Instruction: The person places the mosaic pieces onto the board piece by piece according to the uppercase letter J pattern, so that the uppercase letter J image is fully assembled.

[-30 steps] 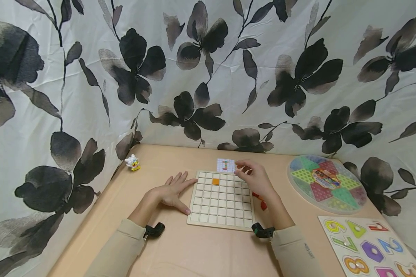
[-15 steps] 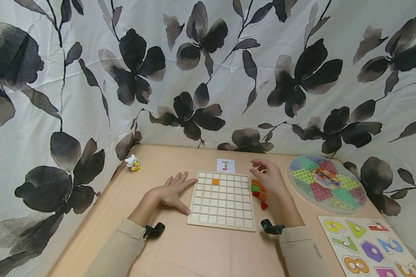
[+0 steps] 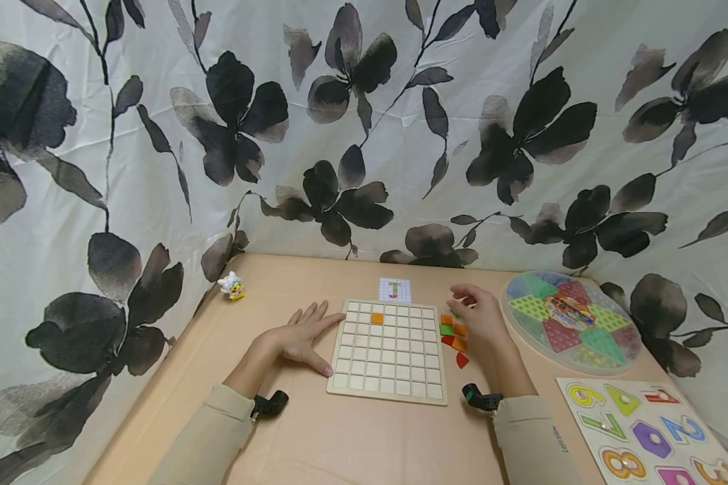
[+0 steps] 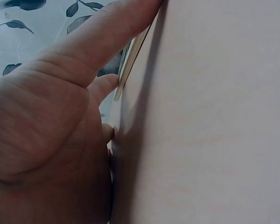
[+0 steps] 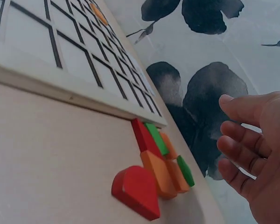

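While the left hand point(image 3: 298, 339) splays against the board point(image 3: 388, 360), right fingers point(image 5: 240, 148) curve.

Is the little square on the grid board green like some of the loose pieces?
No, the little square on the grid board is orange.

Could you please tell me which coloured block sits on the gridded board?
The orange square on the gridded board; the other coloured blocks lie off its right side.
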A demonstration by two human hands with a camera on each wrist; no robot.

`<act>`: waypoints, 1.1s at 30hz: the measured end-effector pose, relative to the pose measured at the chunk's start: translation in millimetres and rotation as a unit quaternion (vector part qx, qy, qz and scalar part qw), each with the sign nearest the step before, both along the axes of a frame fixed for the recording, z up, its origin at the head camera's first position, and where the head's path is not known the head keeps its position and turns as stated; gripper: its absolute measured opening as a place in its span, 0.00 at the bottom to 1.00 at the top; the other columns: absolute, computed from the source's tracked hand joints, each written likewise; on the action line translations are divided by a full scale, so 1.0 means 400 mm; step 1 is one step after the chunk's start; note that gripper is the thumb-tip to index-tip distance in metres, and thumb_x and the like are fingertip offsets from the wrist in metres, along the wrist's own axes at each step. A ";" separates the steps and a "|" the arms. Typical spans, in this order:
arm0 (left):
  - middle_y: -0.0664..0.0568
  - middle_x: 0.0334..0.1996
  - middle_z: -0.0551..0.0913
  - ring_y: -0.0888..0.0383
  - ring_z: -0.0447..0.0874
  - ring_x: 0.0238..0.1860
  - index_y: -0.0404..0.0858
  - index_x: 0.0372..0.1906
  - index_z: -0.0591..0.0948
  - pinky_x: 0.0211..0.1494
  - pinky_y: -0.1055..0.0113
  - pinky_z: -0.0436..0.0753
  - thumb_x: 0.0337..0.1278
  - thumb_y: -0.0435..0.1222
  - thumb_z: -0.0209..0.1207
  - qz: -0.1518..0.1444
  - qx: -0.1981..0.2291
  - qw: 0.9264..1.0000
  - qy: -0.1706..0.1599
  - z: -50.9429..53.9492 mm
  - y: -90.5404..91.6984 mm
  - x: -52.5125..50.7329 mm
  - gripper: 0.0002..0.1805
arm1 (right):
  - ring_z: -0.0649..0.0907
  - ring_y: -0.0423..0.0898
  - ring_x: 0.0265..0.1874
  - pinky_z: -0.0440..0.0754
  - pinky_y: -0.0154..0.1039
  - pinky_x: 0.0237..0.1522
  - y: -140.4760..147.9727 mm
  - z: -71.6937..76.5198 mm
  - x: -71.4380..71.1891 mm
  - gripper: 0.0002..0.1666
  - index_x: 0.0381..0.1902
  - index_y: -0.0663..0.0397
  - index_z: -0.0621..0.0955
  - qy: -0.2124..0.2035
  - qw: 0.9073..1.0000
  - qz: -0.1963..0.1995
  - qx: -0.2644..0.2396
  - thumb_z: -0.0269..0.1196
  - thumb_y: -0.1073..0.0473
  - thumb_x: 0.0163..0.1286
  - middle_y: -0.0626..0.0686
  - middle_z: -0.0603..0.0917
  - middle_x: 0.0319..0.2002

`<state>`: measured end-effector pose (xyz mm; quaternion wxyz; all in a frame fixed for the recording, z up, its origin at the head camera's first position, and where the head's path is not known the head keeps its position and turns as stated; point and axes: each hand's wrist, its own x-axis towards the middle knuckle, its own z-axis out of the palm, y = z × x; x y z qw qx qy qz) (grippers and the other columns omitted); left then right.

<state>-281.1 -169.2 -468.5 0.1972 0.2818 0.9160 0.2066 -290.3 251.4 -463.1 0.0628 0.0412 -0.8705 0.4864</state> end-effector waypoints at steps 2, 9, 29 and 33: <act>0.35 0.85 0.34 0.35 0.28 0.85 0.52 0.85 0.53 0.82 0.33 0.33 0.39 0.65 0.77 0.000 0.001 1.000 -0.001 0.000 0.000 0.001 0.68 | 0.76 0.54 0.51 0.80 0.30 0.43 0.004 -0.009 -0.001 0.23 0.66 0.57 0.79 -0.010 1.000 -0.005 -0.001 0.64 0.57 0.77 0.62 0.80 0.60; 0.35 0.85 0.34 0.36 0.28 0.85 0.53 0.85 0.53 0.82 0.33 0.33 0.38 0.65 0.77 0.001 0.003 1.000 -0.001 -0.002 0.000 0.001 0.68 | 0.75 0.54 0.53 0.79 0.33 0.49 0.019 -0.047 -0.010 0.25 0.68 0.56 0.78 -0.032 0.999 -0.024 0.007 0.65 0.55 0.77 0.60 0.79 0.61; 0.36 0.85 0.34 0.37 0.27 0.85 0.54 0.85 0.53 0.83 0.34 0.33 0.38 0.65 0.77 0.003 0.001 1.000 0.001 -0.008 0.000 -0.002 0.68 | 0.76 0.56 0.48 0.78 0.44 0.51 0.029 -0.109 -0.026 0.23 0.65 0.60 0.80 0.000 0.996 -0.056 0.071 0.66 0.59 0.75 0.63 0.80 0.55; 0.36 0.85 0.34 0.36 0.27 0.85 0.54 0.85 0.53 0.82 0.34 0.33 0.38 0.65 0.77 0.003 0.000 1.000 0.002 -0.007 -0.001 -0.001 0.68 | 0.77 0.55 0.46 0.80 0.44 0.50 0.027 -0.114 -0.025 0.23 0.65 0.61 0.80 0.002 0.995 -0.061 0.083 0.65 0.59 0.75 0.62 0.80 0.53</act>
